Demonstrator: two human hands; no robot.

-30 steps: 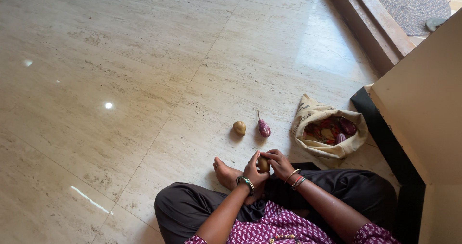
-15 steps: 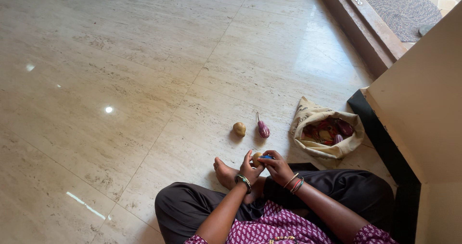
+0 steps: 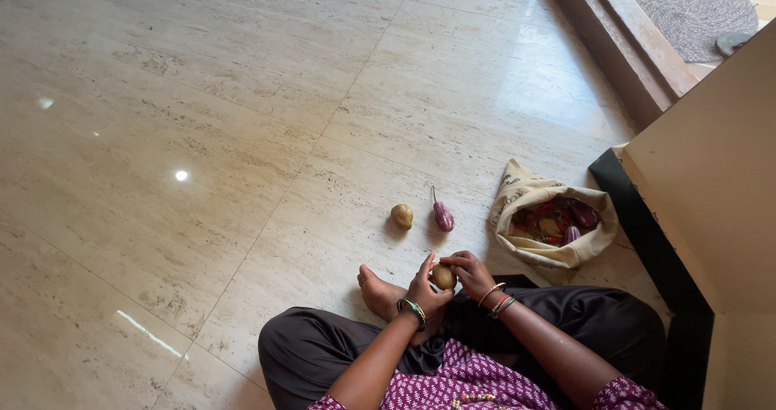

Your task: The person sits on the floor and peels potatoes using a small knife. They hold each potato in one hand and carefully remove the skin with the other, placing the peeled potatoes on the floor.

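Held item — potato (image 3: 443,276), small, brown, roundish, raised just above the lap of a person seated cross-legged on the polished stone floor (image 3: 202,135). Left hand (image 3: 426,287) cups it from below and the side, fingers curled against it; right hand (image 3: 471,271) closes over its far side, fingertips pressing the skin. Handling, by judgement: firm, dense, light enough for one hand, skin dry rather than slippery, not fragile; best gripped across its broad middle. Nearby on the floor — a second potato (image 3: 402,215) with a small purple eggplant (image 3: 443,215) just beside it; farther right, an open cloth bag (image 3: 525,192) of mixed vegetables.
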